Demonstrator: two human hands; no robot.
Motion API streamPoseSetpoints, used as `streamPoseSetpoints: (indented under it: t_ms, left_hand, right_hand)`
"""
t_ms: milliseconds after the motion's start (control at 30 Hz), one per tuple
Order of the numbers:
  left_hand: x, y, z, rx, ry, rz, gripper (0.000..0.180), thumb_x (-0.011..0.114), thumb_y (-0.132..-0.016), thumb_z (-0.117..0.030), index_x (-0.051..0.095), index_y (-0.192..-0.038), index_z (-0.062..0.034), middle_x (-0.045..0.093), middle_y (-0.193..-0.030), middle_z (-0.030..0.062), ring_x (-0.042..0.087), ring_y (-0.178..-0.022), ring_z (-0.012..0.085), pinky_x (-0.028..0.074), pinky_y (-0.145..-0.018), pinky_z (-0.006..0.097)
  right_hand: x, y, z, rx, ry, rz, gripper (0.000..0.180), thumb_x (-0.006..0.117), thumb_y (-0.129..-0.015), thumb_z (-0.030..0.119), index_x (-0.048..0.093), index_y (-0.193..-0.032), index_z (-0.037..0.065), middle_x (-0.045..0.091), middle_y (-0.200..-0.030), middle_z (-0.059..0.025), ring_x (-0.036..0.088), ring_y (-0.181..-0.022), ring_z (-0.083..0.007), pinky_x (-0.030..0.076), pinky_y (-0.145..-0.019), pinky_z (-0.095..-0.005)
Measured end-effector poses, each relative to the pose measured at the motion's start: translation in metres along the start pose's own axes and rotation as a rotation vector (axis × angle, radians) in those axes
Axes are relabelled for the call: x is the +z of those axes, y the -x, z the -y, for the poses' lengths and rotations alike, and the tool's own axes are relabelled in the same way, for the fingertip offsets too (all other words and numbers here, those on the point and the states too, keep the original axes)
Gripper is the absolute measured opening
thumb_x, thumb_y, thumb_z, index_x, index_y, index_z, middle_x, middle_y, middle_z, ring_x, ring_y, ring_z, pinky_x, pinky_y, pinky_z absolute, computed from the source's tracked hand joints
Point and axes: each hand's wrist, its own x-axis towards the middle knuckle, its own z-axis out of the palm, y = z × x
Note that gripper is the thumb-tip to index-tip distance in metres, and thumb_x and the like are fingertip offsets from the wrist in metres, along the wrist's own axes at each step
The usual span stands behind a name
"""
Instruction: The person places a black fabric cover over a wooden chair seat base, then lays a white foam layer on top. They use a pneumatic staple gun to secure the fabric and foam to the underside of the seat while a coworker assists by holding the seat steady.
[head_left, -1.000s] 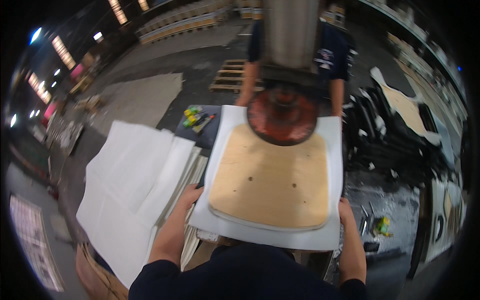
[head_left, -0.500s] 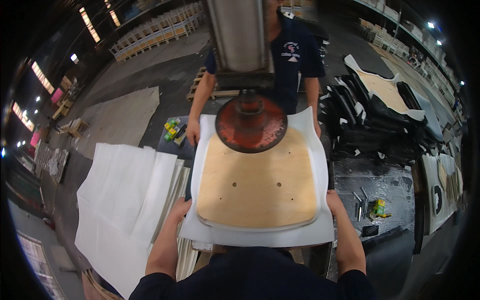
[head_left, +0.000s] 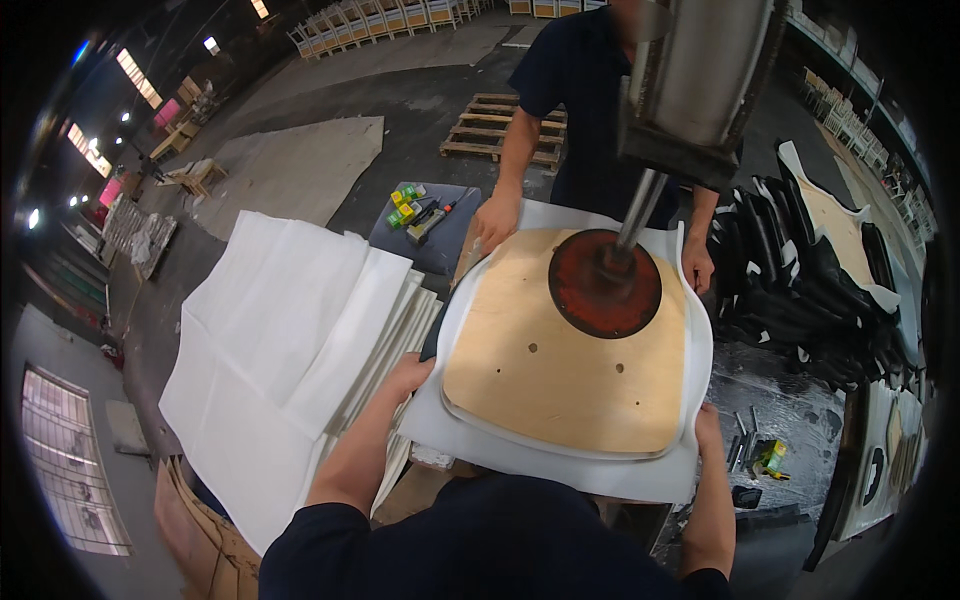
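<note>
A plywood seat panel (head_left: 560, 390) with several holes lies on a white padding sheet (head_left: 560, 470). A round red press plate (head_left: 605, 285) on a metal rod rests on the panel's far part. My left hand (head_left: 410, 376) is closed at the padding's left edge, where a strip of black material (head_left: 432, 338) shows. At the right edge, my right hand (head_left: 708, 428) grips the padding; its fingertips are partly hidden. Opposite me, a co-worker's hand (head_left: 497, 220) touches the far left edge, and their other hand (head_left: 697, 264) is at the far right edge.
White sheets (head_left: 290, 330) are stacked at the left. Black padded pieces (head_left: 790, 290) pile up at the right, near a plastic-covered surface (head_left: 800, 400) with tools and a yellow-green box (head_left: 770, 458). Further boxes and tools lie on a dark surface (head_left: 430, 245); a pallet (head_left: 505, 130) sits behind.
The red press plate has come down onto the panel, its rod now extended. My view has turned left, shifting the scene rightward. Both my hands stay at the padding's edges.
</note>
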Motion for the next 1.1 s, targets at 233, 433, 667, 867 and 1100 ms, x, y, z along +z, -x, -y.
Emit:
streamPoseSetpoints:
  t_ms: [233,433,667,867,1100]
  left_hand:
    - [-0.002,-0.002,-0.003,0.068,-0.021,-0.021,0.061,0.073,-0.1,-0.041,0.073,-0.119,0.0168,0.08,-0.106,0.0223,0.078,-0.092,0.0284,0.06,-0.076,0.042]
    - [-0.003,-0.001,0.006,0.134,-0.015,-0.026,0.057,0.075,-0.098,-0.047,0.077,-0.113,0.0077,0.078,-0.095,0.0119,0.073,-0.082,0.021,0.054,-0.068,0.039]
    - [0.009,-0.004,-0.008,0.124,-0.074,-0.054,0.039,0.069,-0.103,-0.034,0.075,-0.102,0.0054,0.07,-0.077,0.0069,0.063,-0.062,0.0165,0.045,-0.056,0.039]
    - [0.004,-0.001,0.0,0.143,-0.046,-0.072,0.041,0.067,-0.106,-0.036,0.075,-0.101,0.0042,0.071,-0.077,0.0055,0.061,-0.059,0.0156,0.041,-0.051,0.037]
    - [0.008,0.006,-0.009,0.161,-0.011,0.034,0.036,0.069,-0.11,-0.03,0.079,-0.106,0.0036,0.076,-0.085,0.0037,0.065,-0.069,0.0126,0.049,-0.063,0.033]
  right_hand:
    - [0.006,0.004,-0.011,-0.18,-0.037,0.008,0.032,0.068,-0.101,0.018,0.081,-0.113,-0.008,0.083,-0.098,-0.0163,0.077,-0.09,-0.0225,0.058,-0.083,-0.0391]
    - [0.011,0.008,-0.005,-0.24,0.135,-0.108,0.033,0.071,-0.101,0.024,0.082,-0.109,-0.006,0.083,-0.093,-0.0154,0.075,-0.089,-0.0175,0.058,-0.082,-0.0394]
    - [0.005,0.022,0.007,-0.154,0.007,-0.057,0.033,0.071,-0.103,0.027,0.083,-0.107,-0.004,0.084,-0.092,-0.0144,0.077,-0.085,-0.0186,0.058,-0.08,-0.0367]
    - [0.013,0.02,0.008,-0.214,0.005,-0.06,0.036,0.069,-0.106,0.029,0.082,-0.101,-0.005,0.083,-0.087,-0.0128,0.075,-0.078,-0.0158,0.057,-0.076,-0.0356]
    - [0.014,0.03,0.018,-0.247,0.12,-0.136,0.04,0.065,-0.108,0.034,0.078,-0.094,-0.002,0.073,-0.087,-0.0282,0.077,-0.08,-0.0398,0.057,-0.074,-0.0452]
